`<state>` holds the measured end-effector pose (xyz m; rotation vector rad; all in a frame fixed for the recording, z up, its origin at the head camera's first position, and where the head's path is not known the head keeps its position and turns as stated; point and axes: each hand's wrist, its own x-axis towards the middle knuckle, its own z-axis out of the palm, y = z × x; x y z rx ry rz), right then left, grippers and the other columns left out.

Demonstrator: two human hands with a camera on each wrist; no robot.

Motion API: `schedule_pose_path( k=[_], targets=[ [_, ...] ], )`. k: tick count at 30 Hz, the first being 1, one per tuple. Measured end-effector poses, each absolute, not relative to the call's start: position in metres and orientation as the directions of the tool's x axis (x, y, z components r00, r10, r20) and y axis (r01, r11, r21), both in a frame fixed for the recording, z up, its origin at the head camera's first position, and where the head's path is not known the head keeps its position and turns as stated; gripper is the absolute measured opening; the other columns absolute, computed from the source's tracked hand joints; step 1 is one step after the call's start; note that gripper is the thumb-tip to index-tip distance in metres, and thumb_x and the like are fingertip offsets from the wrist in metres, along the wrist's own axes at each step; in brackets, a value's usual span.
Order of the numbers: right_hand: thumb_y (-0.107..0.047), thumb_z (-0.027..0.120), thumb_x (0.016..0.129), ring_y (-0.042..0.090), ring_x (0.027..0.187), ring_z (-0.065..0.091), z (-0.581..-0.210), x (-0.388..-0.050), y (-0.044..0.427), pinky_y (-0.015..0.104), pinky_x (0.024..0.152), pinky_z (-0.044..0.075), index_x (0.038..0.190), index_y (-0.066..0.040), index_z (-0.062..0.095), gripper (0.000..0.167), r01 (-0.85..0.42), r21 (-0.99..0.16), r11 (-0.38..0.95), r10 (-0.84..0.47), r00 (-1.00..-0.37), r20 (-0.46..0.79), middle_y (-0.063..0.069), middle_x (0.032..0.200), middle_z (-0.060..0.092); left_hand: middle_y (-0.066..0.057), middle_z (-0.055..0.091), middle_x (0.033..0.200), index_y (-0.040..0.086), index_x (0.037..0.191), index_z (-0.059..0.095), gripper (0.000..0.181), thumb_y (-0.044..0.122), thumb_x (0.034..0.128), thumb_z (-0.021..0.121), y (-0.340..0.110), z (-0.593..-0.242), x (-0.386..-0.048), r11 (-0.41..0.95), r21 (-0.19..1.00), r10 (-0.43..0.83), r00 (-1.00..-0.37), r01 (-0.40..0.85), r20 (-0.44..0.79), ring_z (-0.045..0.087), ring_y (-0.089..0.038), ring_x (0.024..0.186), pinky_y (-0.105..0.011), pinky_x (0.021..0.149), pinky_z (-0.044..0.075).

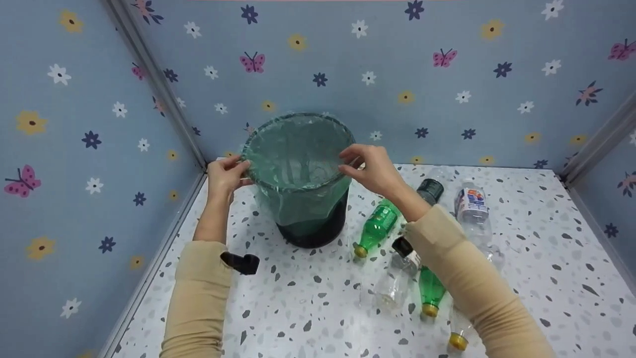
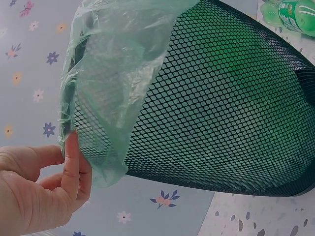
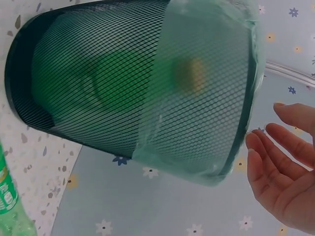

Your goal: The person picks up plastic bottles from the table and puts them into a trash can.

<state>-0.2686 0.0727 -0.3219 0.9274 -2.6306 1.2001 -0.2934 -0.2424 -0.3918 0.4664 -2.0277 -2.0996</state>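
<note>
A black mesh trash bin (image 1: 318,237) stands near the back wall, with a thin green trash bag (image 1: 303,201) lining it and folded down over its rim. At the rim's left side, my left hand (image 1: 224,178) pinches the bag's edge between thumb and fingers, as the left wrist view shows. My right hand (image 1: 371,168) is by the rim's right side, its fingers loosely bent and holding nothing; a small gap parts it from the bag in the right wrist view. Through the mesh there, a blurred green shape (image 3: 120,81) with a yellowish end shows.
Several plastic bottles lie right of the bin: a green bottle (image 1: 378,226) with a yellow cap, another green bottle (image 1: 431,288), a clear bottle (image 1: 392,286), and a labelled clear bottle (image 1: 472,209). Flower-patterned walls (image 1: 318,59) enclose the speckled tabletop (image 1: 298,298).
</note>
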Motion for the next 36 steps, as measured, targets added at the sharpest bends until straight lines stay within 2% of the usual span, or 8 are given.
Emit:
schedule_pose_path(
  k=[2, 5, 10, 21, 28, 36],
  targets=[
    [-0.014, 0.060, 0.086, 0.018, 0.078, 0.058, -0.327, -0.266, 0.080, 0.030, 0.066, 0.051, 0.103, -0.004, 0.064, 0.021, -0.582, -0.648, 0.492, -0.491, -0.800, 0.345, 0.009, 0.094, 0.062, -0.015, 0.048, 0.107, 0.000, 0.130, 0.042, 0.048, 0.008, 0.0861, 0.058, -0.224, -0.359, -0.267, -0.013, 0.992, -0.354, -0.927, -0.128, -0.124, 0.060, -0.018, 0.078, -0.028, 0.066, 0.055],
    [-0.013, 0.060, 0.086, 0.019, 0.079, 0.058, -0.335, -0.261, 0.091, 0.029, 0.066, 0.051, 0.103, -0.003, 0.064, 0.021, -0.604, -0.636, 0.480, -0.506, -0.783, 0.361, 0.010, 0.096, 0.062, -0.015, 0.047, 0.109, -0.004, 0.131, 0.038, 0.045, 0.005, 0.0890, 0.052, -0.214, -0.343, -0.253, 0.020, 0.991, -0.358, -0.926, -0.135, -0.119, 0.058, -0.014, 0.076, -0.023, 0.064, 0.054],
    [-0.013, 0.061, 0.085, 0.019, 0.078, 0.059, -0.349, -0.250, 0.110, 0.031, 0.065, 0.052, 0.102, -0.004, 0.064, 0.020, -0.653, -0.580, 0.486, -0.550, -0.745, 0.377, 0.010, 0.096, 0.062, -0.019, 0.046, 0.117, -0.003, 0.131, 0.040, 0.043, 0.005, 0.0896, 0.051, -0.216, -0.347, -0.258, 0.053, 0.989, -0.365, -0.924, -0.139, -0.111, 0.056, -0.015, 0.081, -0.022, 0.064, 0.054],
    [-0.014, 0.063, 0.083, 0.017, 0.077, 0.058, -0.381, -0.221, 0.154, 0.028, 0.063, 0.051, 0.103, -0.005, 0.063, 0.022, -0.640, -0.517, 0.568, -0.555, -0.762, 0.334, 0.006, 0.098, 0.062, -0.013, 0.048, 0.103, -0.004, 0.130, 0.040, 0.043, 0.005, 0.0894, 0.051, -0.216, -0.348, -0.256, 0.070, 0.989, -0.370, -0.924, -0.128, -0.093, 0.055, -0.009, 0.069, -0.021, 0.063, 0.054],
    [-0.011, 0.067, 0.079, 0.020, 0.079, 0.058, -0.402, -0.196, 0.186, 0.030, 0.065, 0.052, 0.104, -0.001, 0.062, 0.027, -0.565, -0.517, 0.643, -0.473, -0.824, 0.311, 0.009, 0.099, 0.062, -0.011, 0.050, 0.099, -0.003, 0.129, 0.042, 0.041, 0.005, 0.0896, 0.051, -0.216, -0.347, -0.257, 0.078, 0.989, -0.367, -0.926, -0.128, -0.091, 0.056, -0.010, 0.069, -0.022, 0.063, 0.054],
    [-0.014, 0.068, 0.079, 0.026, 0.080, 0.059, -0.416, -0.168, 0.220, 0.038, 0.068, 0.052, 0.112, 0.004, 0.056, 0.039, -0.351, -0.523, 0.776, -0.302, -0.936, 0.180, 0.017, 0.103, 0.059, -0.010, 0.050, 0.098, -0.004, 0.128, 0.043, 0.040, 0.005, 0.0892, 0.051, -0.215, -0.346, -0.256, 0.070, 0.991, -0.362, -0.928, -0.118, -0.085, 0.057, -0.010, 0.070, -0.022, 0.064, 0.054]
  ],
)
